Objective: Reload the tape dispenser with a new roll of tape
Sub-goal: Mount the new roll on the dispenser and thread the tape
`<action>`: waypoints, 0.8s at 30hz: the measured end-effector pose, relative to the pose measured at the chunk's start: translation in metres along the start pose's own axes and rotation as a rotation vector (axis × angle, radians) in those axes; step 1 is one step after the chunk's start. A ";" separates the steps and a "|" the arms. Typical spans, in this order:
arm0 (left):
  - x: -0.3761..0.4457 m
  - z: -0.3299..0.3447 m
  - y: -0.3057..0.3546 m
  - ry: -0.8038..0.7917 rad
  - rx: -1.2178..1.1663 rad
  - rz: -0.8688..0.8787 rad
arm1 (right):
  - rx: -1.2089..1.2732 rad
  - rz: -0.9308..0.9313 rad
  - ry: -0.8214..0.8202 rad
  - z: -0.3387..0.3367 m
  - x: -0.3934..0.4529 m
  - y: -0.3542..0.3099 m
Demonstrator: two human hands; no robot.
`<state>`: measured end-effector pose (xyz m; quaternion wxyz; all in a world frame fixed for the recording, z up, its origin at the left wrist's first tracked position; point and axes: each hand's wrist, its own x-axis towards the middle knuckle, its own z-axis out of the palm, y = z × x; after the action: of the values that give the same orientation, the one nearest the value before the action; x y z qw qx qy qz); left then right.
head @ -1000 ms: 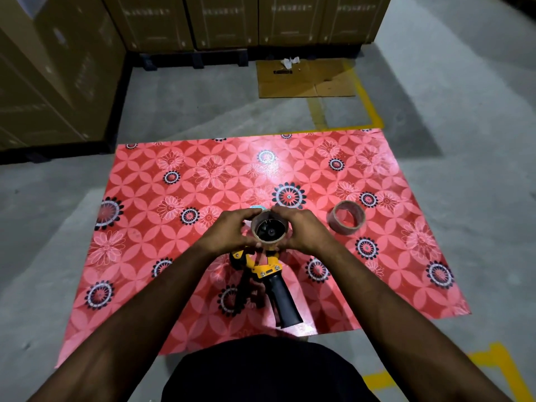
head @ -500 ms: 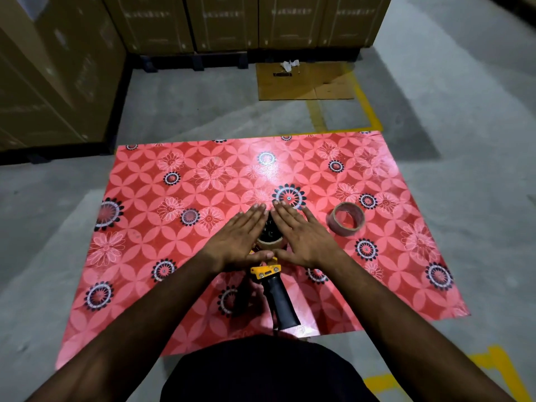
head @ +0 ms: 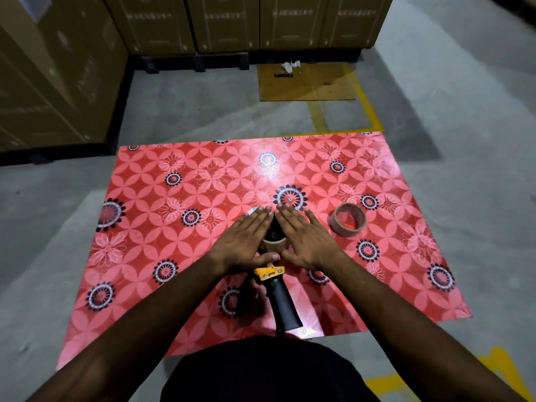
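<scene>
A yellow and black tape dispenser (head: 282, 303) lies on the red flowered mat (head: 162, 227), its black handle pointing toward me. A brown tape roll (head: 274, 244) sits on the dispenser's hub, mostly covered by my hands. My left hand (head: 246, 239) and my right hand (head: 304, 239) rest flat on the roll's two sides, palms down, fingers straight and fingertips nearly meeting. Neither hand grips anything. A thin, nearly bare brown tape core (head: 346, 219) lies on the mat to the right of my right hand.
Stacked cardboard boxes (head: 232, 24) on pallets line the back and the left side. A flat cardboard sheet (head: 307, 82) with a scrap of paper lies on the concrete floor beyond the mat. Yellow floor lines (head: 368, 111) run behind and at the lower right.
One second ago both hands curled around the roll and held it upright over the dispenser. Then the fingers flattened out over the roll; since half a second ago little has moved.
</scene>
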<state>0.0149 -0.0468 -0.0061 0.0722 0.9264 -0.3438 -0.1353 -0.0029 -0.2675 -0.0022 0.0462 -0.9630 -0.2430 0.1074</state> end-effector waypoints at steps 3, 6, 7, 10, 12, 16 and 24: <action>-0.003 -0.004 -0.005 -0.045 -0.136 -0.047 | 0.117 -0.020 -0.053 -0.006 0.006 0.000; -0.003 -0.007 -0.014 0.019 -0.333 -0.171 | 0.321 0.033 -0.045 -0.009 0.009 0.000; -0.002 -0.007 -0.018 0.027 -0.390 -0.191 | 0.376 0.076 -0.043 -0.009 0.010 -0.001; 0.001 -0.013 -0.021 -0.010 -0.554 -0.203 | 0.481 0.166 -0.021 -0.009 0.016 -0.001; 0.002 -0.013 -0.019 0.035 -0.641 -0.223 | 0.525 0.181 0.004 -0.010 0.019 0.001; -0.003 0.000 -0.020 0.075 -0.942 -0.246 | 0.636 0.205 -0.008 -0.012 0.018 0.003; -0.008 0.007 -0.027 0.153 -1.111 -0.290 | 0.684 0.189 0.036 -0.013 0.023 -0.002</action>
<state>0.0239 -0.0211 -0.0175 0.5532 0.7942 -0.0846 -0.2366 0.0190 -0.2549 0.0060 0.3602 -0.9117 -0.1017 0.1694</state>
